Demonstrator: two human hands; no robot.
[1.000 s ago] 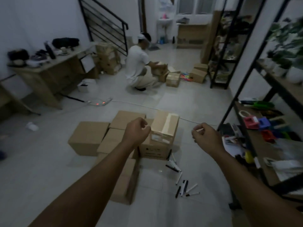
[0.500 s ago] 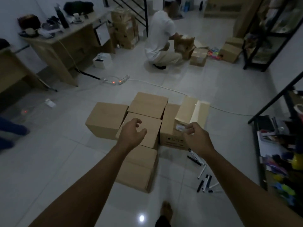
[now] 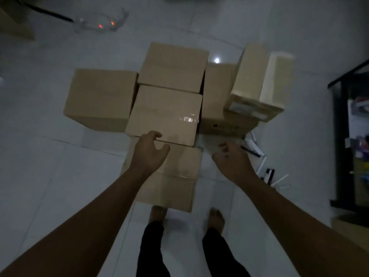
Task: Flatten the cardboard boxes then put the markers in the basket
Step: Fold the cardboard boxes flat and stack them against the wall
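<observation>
Several closed cardboard boxes stand together on the tiled floor. My left hand (image 3: 148, 152) hovers with spread, loosely curled fingers over the near edge of the middle box (image 3: 165, 114), above the nearest box (image 3: 171, 184). My right hand (image 3: 232, 159) hangs with loosely curled fingers and holds nothing, to the right of the nearest box, just in front of the low box (image 3: 219, 108). A taped box (image 3: 257, 84) lies tilted on top of that low box. Several black and white markers (image 3: 267, 172) lie scattered on the floor to the right of my right hand. No basket is in view.
A box (image 3: 99, 98) sits at the left and another (image 3: 173, 66) at the back. A power strip (image 3: 99, 23) with red lights and a cable lie on the floor farther back. A black shelf frame (image 3: 337, 140) stands at the right. My bare feet (image 3: 215, 216) are just behind the nearest box.
The view has tilted down and come closer to the boxes. Both hands have dropped toward the nearest boxes. The crouching person and the desk have left the view.
</observation>
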